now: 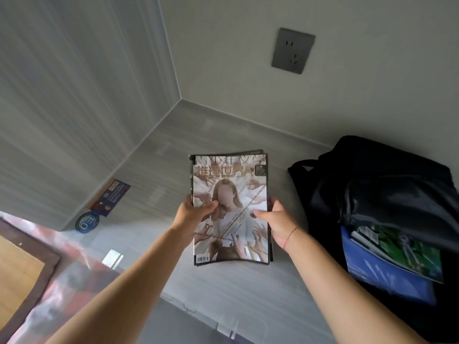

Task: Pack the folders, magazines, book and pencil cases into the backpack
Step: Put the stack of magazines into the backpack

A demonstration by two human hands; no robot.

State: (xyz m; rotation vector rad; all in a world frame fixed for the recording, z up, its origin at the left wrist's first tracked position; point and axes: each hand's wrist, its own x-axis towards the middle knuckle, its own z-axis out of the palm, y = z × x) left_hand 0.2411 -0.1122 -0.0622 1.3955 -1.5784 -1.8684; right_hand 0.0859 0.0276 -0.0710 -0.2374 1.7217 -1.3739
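Observation:
A small stack of magazines (231, 184), the top cover showing a figure wrapped in chains, is held above the grey floor in the middle of the view. My left hand (192, 214) grips its left edge, thumb across the cover. My right hand (275, 219) grips its right edge, thumb on the cover too. To the right lies the black backpack (377, 180), its mouth open toward me. Inside it sit a blue folder (382, 279) and a green-covered magazine (407, 252) on top of that folder.
A dark blue card (111, 196) and a round blue badge (86, 222) lie by the left wall. A wall socket (293, 50) is above on the back wall. A patterned rug (49, 264) and a white card (112, 258) lie at lower left.

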